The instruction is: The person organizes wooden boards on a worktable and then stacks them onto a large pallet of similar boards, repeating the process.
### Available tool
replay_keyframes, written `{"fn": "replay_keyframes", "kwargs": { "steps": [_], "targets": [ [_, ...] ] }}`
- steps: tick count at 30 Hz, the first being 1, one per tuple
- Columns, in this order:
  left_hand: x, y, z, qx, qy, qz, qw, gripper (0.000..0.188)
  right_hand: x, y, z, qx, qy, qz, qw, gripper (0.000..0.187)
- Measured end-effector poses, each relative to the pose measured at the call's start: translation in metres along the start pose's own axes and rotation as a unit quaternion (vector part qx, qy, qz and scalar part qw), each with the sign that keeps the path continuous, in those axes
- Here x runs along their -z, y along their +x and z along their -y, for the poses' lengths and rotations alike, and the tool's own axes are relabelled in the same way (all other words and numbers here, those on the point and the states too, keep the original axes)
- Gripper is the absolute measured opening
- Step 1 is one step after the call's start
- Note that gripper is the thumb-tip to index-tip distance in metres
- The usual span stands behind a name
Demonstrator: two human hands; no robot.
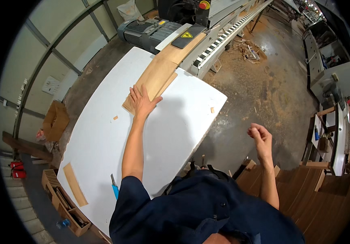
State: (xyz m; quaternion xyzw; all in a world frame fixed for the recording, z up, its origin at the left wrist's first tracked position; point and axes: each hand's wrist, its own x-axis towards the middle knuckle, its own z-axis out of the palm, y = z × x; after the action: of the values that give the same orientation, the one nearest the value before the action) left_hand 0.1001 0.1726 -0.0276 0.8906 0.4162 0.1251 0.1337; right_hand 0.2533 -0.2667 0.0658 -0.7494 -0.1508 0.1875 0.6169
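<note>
My left hand (pixel 142 102) lies with fingers spread on the near end of a long light-wood board (pixel 156 75). The board rests on a white tabletop (pixel 162 162) and reaches away to a machine, where a black plate with a yellow warning sign (pixel 187 35) sits at its far end. A narrower wood strip (pixel 168 85) runs along the board's right side. Off to the right, my right hand (pixel 261 138) hangs in the air above the floor, its fingers curled in with nothing seen in them.
A blue utility knife (pixel 114 188) lies by my left upper arm. Another wood strip (pixel 75 185) is at the table's left. Beyond the table are a grey motor (pixel 146 32) and a striped conveyor rail (pixel 223 38). Brown panels (pixel 288 191) stand at lower right.
</note>
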Motion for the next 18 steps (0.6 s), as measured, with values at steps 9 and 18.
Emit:
{"fn": "replay_keyframes", "kwargs": {
  "steps": [9, 18],
  "targets": [
    [0.005, 0.017, 0.026, 0.018, 0.076, 0.035, 0.996, 0.108, -0.104, 0.078, 0.001, 0.065, -0.197, 0.168, 0.964, 0.030],
    [-0.031, 0.050, 0.052, 0.038, 0.058, -0.062, 0.996, 0.100, -0.291, 0.252, -0.086, 0.238, -0.288, 0.149, 0.916, 0.071]
  ]
}}
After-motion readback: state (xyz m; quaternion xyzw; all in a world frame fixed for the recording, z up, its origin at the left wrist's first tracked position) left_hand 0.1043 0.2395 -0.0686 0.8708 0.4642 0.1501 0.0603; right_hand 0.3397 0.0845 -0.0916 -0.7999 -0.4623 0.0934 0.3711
